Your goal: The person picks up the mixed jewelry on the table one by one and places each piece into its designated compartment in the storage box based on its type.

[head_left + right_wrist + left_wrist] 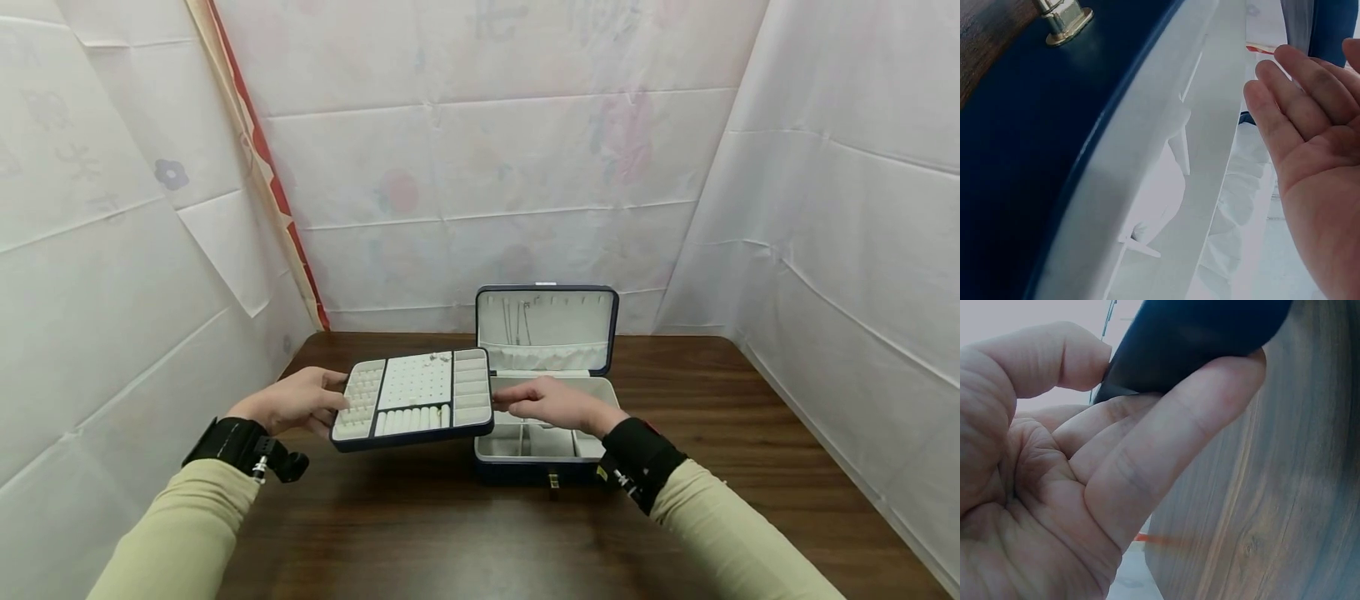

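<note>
A jewelry tray (412,437) with a dark blue outside and white lining is tilted above the table, left of the jewelry box (517,473). My left hand (296,400) grips its left end, thumb on top and fingers underneath, as the tray's dark underside (1191,337) shows in the left wrist view. Small earrings (437,358) sit on the tray's perforated middle panel, above a row of ring slots. My right hand (558,402) hovers over the open box with straight fingers, fingertips right by the tray's right edge. In the right wrist view its palm (1329,162) holds nothing.
The raised lid (614,333) of the box has necklaces (517,323) hanging inside. White compartments (551,442) line the box, and a gold clasp (553,481) is on its front. White sheets (480,167) surround the dark wooden table (360,525) at the back and sides.
</note>
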`<action>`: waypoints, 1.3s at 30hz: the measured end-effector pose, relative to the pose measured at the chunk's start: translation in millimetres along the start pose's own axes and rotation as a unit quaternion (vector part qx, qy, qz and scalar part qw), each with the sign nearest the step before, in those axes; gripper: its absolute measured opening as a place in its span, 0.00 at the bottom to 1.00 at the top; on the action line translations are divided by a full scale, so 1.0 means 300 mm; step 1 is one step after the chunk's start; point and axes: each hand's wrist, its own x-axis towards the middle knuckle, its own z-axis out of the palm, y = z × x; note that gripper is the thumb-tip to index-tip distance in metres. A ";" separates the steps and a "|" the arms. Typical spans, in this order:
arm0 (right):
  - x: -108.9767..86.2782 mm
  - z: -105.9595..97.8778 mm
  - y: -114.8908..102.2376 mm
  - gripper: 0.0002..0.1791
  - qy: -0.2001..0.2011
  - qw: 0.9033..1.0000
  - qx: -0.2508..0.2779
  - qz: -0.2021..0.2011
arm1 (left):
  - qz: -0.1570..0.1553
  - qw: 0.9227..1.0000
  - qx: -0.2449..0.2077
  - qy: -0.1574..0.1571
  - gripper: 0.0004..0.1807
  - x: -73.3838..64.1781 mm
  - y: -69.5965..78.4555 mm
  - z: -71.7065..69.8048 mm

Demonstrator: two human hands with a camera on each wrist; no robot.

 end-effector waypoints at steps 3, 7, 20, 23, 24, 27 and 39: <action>-0.007 0.001 -0.007 0.26 0.002 1.000 -0.001 0.002 | 0.001 1.000 -0.003 -0.003 0.41 -0.002 0.001 -0.004; -0.016 0.001 -0.019 0.27 0.007 1.000 0.013 0.009 | 0.000 1.000 -0.007 -0.004 0.43 -0.006 0.003 -0.007; -0.036 -0.030 0.010 0.32 0.022 0.980 0.195 0.041 | 0.002 0.999 -0.039 0.005 0.48 -0.004 0.026 0.010; -0.040 -0.039 0.015 0.31 0.030 0.971 0.236 0.039 | 0.002 0.999 -0.051 -0.002 0.49 -0.005 0.035 0.017; -0.042 -0.041 0.016 0.30 0.032 0.968 0.247 0.039 | 0.003 0.999 -0.054 -0.004 0.49 -0.006 0.039 0.020; -0.049 -0.048 0.021 0.29 0.040 0.960 0.275 0.041 | 0.009 0.998 -0.056 -0.012 0.50 -0.007 0.050 0.027; -0.068 -0.068 0.032 0.27 0.088 0.950 0.284 0.099 | 0.026 0.997 -0.076 0.003 0.51 0.006 0.094 0.087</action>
